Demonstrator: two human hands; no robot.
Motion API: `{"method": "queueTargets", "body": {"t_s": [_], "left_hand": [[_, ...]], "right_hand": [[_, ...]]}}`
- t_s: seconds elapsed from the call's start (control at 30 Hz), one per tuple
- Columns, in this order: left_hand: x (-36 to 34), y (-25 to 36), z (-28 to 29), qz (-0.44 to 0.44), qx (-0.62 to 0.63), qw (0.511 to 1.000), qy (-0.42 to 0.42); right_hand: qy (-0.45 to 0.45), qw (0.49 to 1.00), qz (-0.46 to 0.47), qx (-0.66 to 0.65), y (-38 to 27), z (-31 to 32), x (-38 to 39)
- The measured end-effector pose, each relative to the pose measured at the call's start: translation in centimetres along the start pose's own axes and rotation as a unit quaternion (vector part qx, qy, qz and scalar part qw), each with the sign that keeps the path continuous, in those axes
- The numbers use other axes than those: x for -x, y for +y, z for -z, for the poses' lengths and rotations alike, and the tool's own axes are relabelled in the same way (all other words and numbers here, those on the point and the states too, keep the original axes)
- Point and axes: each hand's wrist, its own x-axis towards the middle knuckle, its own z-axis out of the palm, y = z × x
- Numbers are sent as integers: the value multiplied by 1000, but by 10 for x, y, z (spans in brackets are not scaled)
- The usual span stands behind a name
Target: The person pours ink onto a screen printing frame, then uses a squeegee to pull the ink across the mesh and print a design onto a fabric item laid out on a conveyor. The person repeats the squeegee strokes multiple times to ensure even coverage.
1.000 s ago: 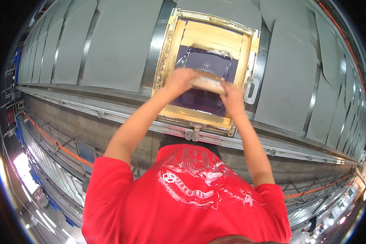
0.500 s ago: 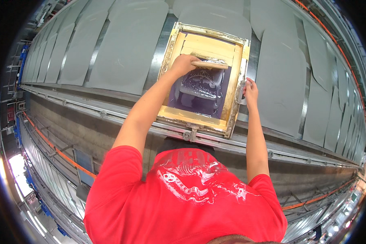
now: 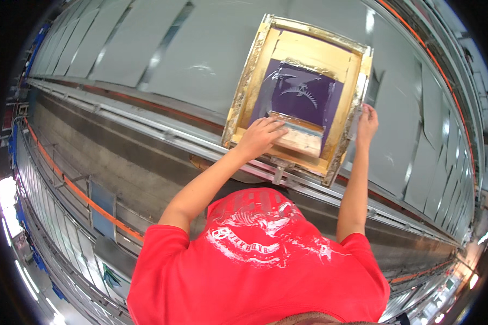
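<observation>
A screen-printing frame [image 3: 349, 92] with yellow-taped margins holds purple mesh [image 3: 328, 97] bearing a pale curved design. A squeegee with a wooden handle [image 3: 299, 141] lies across the lower mesh. My left hand [image 3: 262, 135] rests on its left end, fingers spread and slightly bent over it. My right hand [image 3: 367, 124] grips the right side of the frame at a metal handle, largely hidden by the fingers.
Grey sheets [image 3: 390, 151] lie along the long printing table beneath the screen. A metal rail [image 3: 168, 132] runs along its near edge. Below it is a concrete aisle, with another railed table and orange cable [image 3: 92, 203].
The screen has shifted rightward in view. My left hand and squeegee have moved from the upper to the lower mesh. My right hand has gone from the squeegee to the frame's side.
</observation>
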Motion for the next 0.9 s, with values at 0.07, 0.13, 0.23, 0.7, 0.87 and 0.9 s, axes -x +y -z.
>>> {"method": "queueTargets", "body": {"t_s": [0.07,0.13,0.23,0.7,0.87,0.9], "left_hand": [[1,9,1,14,-30,999,13],[6,12,1,31,-50,998,19],[7,13,-9,43,-53,997,24],[-21,45,-9,138,-119,983,21],[-30,39,1,143,-145,978,-35],[-25,37,1,153,-140,977,-47]], "right_hand": [[-4,1000,22,10,-5,4,1],[-16,999,26,-23,-12,1,5],[-53,995,15,-79,-10,1,6],[-10,998,42,-49,47,-28,11],[3,997,24,-80,72,-42,32],[-10,998,7,-68,65,-41,40]]}}
